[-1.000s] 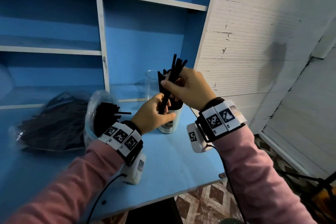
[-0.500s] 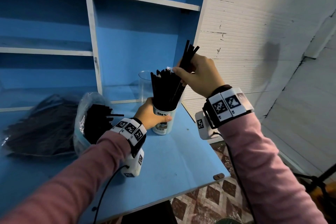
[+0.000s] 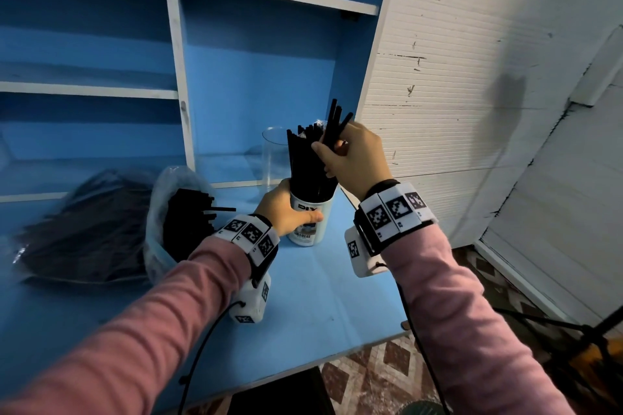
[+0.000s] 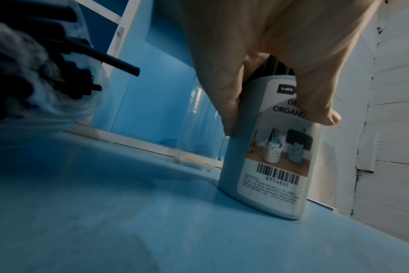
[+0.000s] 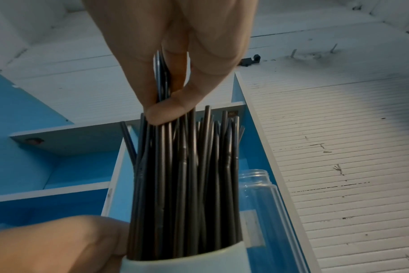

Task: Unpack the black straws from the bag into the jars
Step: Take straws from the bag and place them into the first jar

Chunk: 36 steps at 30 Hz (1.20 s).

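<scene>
Left hand (image 3: pixel 283 209) is wrapped around the white jar (image 3: pixel 312 222) standing on the blue counter (image 3: pixel 337 307). It's packed with upright black straws (image 3: pixel 305 162). Right hand (image 3: pixel 350 158) pinches a few straws above the rim. Open clear bag (image 3: pixel 158 212) lies left of it, more straws poking out, and an empty clear jar (image 3: pixel 271 158) stands just behind.

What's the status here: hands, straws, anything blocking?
Left hand grips white jar. Right hand pinches black straws above it. Clear jar behind, nothing blocking.
</scene>
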Motion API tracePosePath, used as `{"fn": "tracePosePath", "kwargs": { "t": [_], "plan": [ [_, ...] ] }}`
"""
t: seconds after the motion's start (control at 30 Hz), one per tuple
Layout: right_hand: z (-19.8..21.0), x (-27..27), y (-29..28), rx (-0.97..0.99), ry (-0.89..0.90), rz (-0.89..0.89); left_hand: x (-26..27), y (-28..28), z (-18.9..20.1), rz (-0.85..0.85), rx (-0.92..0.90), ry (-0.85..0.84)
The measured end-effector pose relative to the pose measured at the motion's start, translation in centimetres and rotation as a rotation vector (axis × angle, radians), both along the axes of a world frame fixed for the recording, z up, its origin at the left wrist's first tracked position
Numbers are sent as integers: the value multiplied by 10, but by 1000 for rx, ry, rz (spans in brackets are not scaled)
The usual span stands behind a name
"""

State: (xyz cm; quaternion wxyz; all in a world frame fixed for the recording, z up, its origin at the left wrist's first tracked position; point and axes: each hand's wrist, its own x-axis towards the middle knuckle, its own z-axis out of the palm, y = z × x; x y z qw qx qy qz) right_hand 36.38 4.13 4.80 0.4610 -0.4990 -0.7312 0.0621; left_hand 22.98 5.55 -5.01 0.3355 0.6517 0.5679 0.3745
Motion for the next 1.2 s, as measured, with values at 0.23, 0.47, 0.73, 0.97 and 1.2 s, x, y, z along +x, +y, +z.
{"fn": "tracePosePath", "kwargs": {
  "t": [0.23, 0.47, 0.73, 0.97, 1.2],
  "plan": [
    [3, -1, -10, -87, 102, 31, 1, -3, 2, 1, -8, -16],
    [5, 0, -15, 115, 97, -39, 1, -3, 3, 6, -20, -20],
    [-1, -6, -2, 292, -154, 101, 2, -2, 3, 9, -14, 4],
    [-17, -7, -3, 233, -278, 63, 1, -2, 2, 8, 9, 46],
    [-16, -7, -6, 37, -509, -3, 1, -3, 3, 0, 7, 37]
  ]
}}
